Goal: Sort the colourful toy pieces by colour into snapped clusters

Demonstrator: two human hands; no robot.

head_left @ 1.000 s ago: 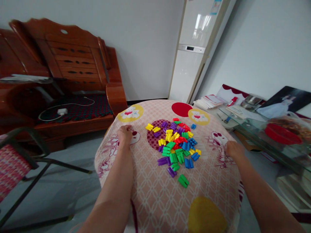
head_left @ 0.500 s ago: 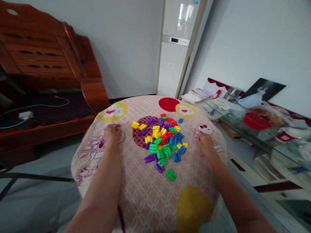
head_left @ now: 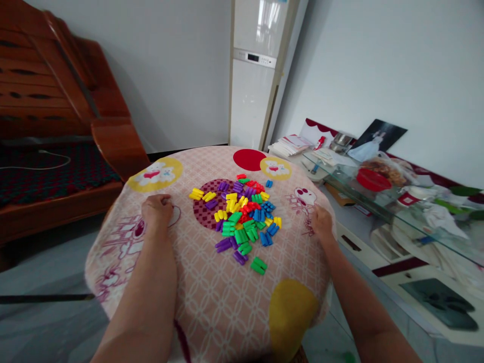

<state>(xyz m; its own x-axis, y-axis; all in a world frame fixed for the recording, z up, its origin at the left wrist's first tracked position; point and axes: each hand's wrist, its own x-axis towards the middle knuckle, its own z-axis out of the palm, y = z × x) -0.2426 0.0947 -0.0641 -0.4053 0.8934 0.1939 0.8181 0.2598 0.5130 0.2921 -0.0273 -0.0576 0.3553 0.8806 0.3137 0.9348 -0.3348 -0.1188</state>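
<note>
Small plastic toy pieces (head_left: pixel 241 236) in red, yellow, green, blue and purple lie in a loose heap on the table; many look like short rods joined side by side. To the left of the heap, my left hand (head_left: pixel 157 207) rests on the patterned tablecloth (head_left: pixel 212 297) with its fingers curled in. My right hand (head_left: pixel 321 222) is closed too, resting near the cloth's right edge beside a printed cartoon figure. Neither hand touches the pieces, and nothing shows in either one. A single green piece (head_left: pixel 259 265) lies apart, closest to me.
A carved wooden bench (head_left: pixel 113 136) stands at the left. Behind the table is a tall white air conditioner (head_left: pixel 251 101). On the right, a glass-topped cabinet (head_left: pixel 351 194) carries papers, a photo (head_left: pixel 381 136), a red bowl (head_left: pixel 373 180) and bags.
The view has turned slightly to the right, so everything appears shifted left. My right hand has moved a little outward, away from the heap. The pieces lie as before.
</note>
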